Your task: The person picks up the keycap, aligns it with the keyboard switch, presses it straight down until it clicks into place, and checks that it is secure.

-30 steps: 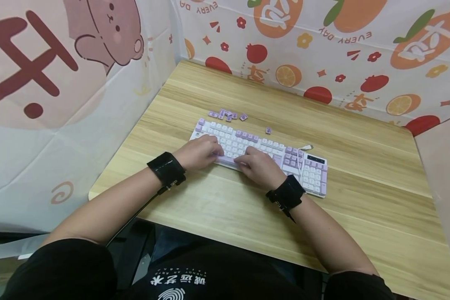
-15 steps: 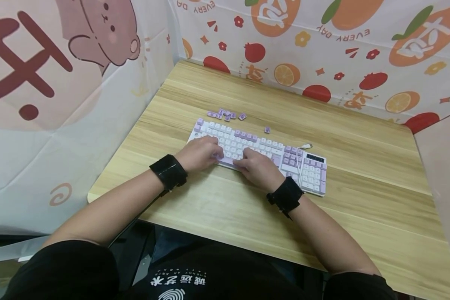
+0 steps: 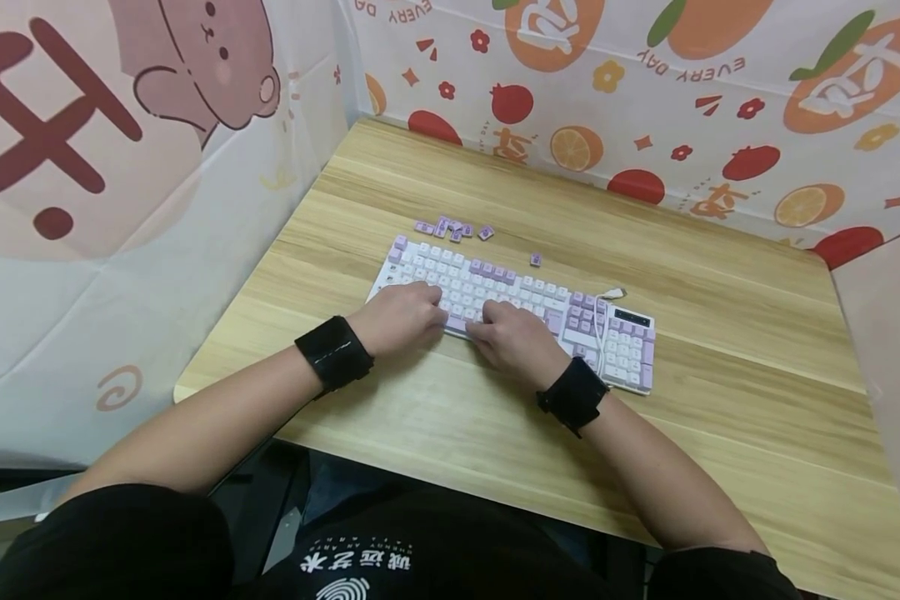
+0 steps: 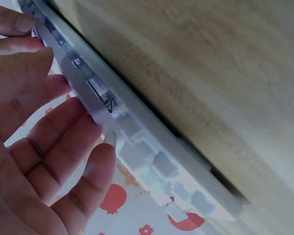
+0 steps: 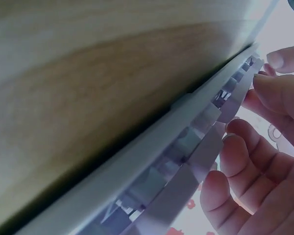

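Observation:
A white and lilac keyboard lies on the wooden table. My left hand and right hand meet at its front edge, over the long lilac space bar. Seen in the left wrist view, the fingers of my left hand curl up against the space bar, the thumb at its front side. A metal wire shows beneath the key. In the right wrist view my right hand pinches the space bar near its end, with the remaining fingers curled beside the lilac keys.
Several loose lilac keycaps lie behind the keyboard, and a single keycap sits farther right. A white cable is bundled across the keyboard's right part. Printed cloths stand along the back and left sides.
My left hand has turned slightly, its knuckles rolling over the front of the keyboard. The right hand stays almost in place at the space bar. The loose keycaps have not moved.

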The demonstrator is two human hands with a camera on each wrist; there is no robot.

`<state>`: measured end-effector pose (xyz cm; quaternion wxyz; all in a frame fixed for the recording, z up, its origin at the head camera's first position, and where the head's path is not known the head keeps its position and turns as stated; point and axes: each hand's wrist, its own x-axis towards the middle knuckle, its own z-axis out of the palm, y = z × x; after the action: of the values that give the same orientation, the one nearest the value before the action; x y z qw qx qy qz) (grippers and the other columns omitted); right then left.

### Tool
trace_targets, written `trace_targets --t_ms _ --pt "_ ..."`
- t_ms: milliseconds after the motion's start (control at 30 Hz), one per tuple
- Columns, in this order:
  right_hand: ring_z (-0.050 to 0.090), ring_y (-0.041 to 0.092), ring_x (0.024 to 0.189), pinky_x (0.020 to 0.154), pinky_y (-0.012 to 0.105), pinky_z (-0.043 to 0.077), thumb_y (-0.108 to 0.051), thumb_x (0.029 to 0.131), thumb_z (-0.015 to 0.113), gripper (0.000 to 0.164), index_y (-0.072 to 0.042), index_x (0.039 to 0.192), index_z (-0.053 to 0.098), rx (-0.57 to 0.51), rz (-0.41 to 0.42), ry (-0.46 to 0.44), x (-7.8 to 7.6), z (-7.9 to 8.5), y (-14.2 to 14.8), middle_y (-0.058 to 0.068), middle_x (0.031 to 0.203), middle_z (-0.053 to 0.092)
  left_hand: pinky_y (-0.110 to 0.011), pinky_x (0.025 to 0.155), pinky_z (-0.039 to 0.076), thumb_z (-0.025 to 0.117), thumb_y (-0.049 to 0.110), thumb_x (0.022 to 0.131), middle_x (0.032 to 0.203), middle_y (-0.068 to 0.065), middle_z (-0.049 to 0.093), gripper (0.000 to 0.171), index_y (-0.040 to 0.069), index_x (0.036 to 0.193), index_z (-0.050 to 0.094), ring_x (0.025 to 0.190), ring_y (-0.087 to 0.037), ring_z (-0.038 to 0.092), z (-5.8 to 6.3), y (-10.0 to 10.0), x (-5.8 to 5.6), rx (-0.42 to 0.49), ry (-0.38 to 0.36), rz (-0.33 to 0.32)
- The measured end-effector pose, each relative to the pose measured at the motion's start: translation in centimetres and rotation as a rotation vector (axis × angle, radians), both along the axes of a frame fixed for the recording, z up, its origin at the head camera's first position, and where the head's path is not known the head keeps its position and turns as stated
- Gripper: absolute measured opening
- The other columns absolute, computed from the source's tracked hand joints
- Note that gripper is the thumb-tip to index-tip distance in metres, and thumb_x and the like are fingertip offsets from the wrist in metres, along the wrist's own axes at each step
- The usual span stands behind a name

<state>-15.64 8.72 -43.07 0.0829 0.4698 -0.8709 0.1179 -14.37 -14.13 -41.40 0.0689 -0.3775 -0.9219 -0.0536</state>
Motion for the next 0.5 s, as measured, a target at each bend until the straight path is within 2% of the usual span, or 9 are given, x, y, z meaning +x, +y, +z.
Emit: trace_targets --t_ms 167,300,500 --pt "0.045 0.015 0.062 0.054 0.026 0.039 -0.018 0.094 0.065 0.014 -0.017 0.100 0.078 0.005 -0.006 -0.043 0.0 0.2 -0.1 0.002 0.077 0.053 -0.027 0.055 0.041 0.072 0.005 0.084 0.072 -0.001 0.052 0.010 0.012 0.082 0.078 0.064 -0.017 0.045 -0.1 0.2 -0.4 -0.007 -0.011 -0.002" --pt "0.046 0.014 0.062 0.055 0.025 0.040 -0.018 0.094 0.065 0.014 -0.016 0.101 0.078 0.007 -0.013 -0.066 0.0 0.4 -0.2 0.001 0.077 0.054 -0.027 0.053 0.040 0.071 -0.001 0.081 0.069 0.000 0.052 0.016 0.013 0.078 0.077 0.062 -0.016 0.045 -0.2 0.3 -0.7 0.003 -0.017 0.022" --pt "0.045 0.013 0.064 0.056 0.024 0.039 -0.019 0.093 0.068 0.018 -0.014 0.107 0.077 -0.017 -0.020 -0.144 -0.1 0.6 -0.1 0.000 0.077 0.054 -0.029 0.056 0.047 0.071 -0.003 0.080 0.071 0.000 0.058 0.018 0.013 0.081 0.078 0.065 -0.017 0.055 0.3 0.5 -1.1 0.043 -0.095 0.067"
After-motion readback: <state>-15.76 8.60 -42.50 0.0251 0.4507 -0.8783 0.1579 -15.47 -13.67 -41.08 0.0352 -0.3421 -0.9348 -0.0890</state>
